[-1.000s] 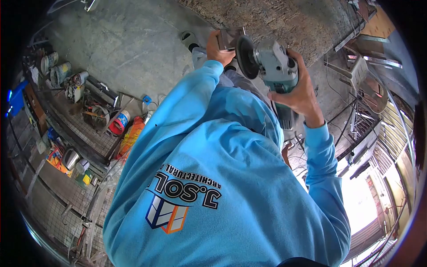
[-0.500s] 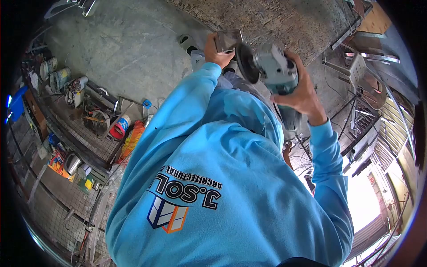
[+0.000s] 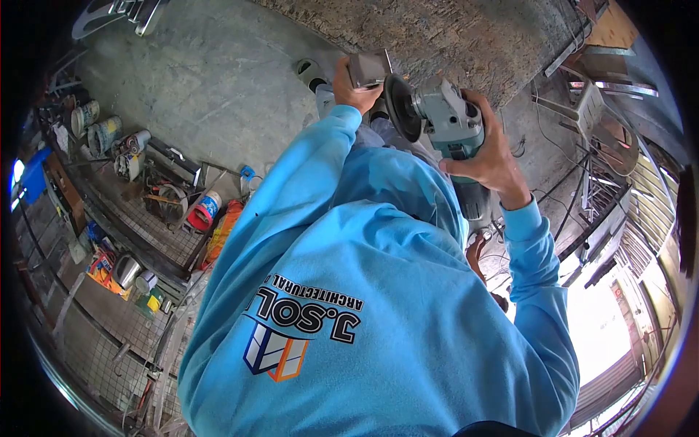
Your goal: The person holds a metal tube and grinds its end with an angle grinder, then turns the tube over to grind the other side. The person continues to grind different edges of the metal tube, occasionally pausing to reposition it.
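Observation:
My left hand (image 3: 351,92) is closed around a short, box-shaped piece of metal (image 3: 369,70) with flat sides. In my right hand (image 3: 494,162) is a teal and grey angle grinder (image 3: 453,120), my fingers wrapped over its body and my thumb along its near side. The grinder's dark round disc (image 3: 399,106) faces left, its edge right beside the metal piece. Both are held out in front of my lap.
A rough, worn board (image 3: 444,36) lies ahead over the concrete floor (image 3: 196,80). Buckets (image 3: 105,135) and tools line the left, with a wire mesh rack (image 3: 138,349) nearer. At right stand a pale plastic chair (image 3: 582,109) and metal scraps; another person's arm (image 3: 475,255) shows behind my right side.
The metal piece has tilted and shifted slightly left in my left hand. The grinder, blurred earlier, now shows sharply, with its disc still close to the piece.

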